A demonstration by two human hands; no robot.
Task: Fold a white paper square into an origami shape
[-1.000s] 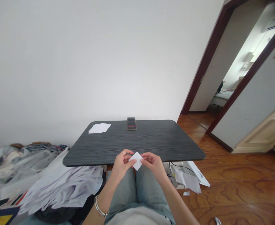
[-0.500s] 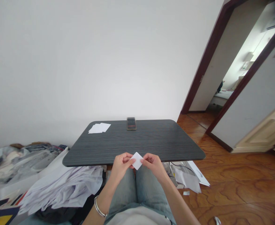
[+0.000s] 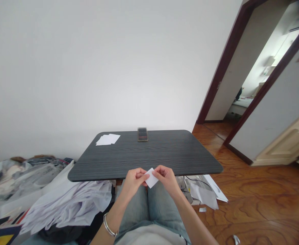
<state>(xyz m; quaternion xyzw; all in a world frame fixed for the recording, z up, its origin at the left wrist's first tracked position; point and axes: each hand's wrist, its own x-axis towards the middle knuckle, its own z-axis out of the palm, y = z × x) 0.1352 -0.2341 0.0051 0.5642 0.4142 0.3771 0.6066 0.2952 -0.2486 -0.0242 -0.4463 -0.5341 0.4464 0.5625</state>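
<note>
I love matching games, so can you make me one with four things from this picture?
1. Small white paper
2. Bracelet
3. Table
4. Jeans

A. Light blue
B. Dark, with streaky lines
C. Held by the left hand and right hand
D. Shiny silver

Right pairs: 1-C, 2-D, 3-B, 4-A

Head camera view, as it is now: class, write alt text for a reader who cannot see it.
Two hands, left and right, hold a small white paper square by its edges at the near edge of a dark table. Farther back lie white sheets and, near the wall, a phone-like object.
</note>
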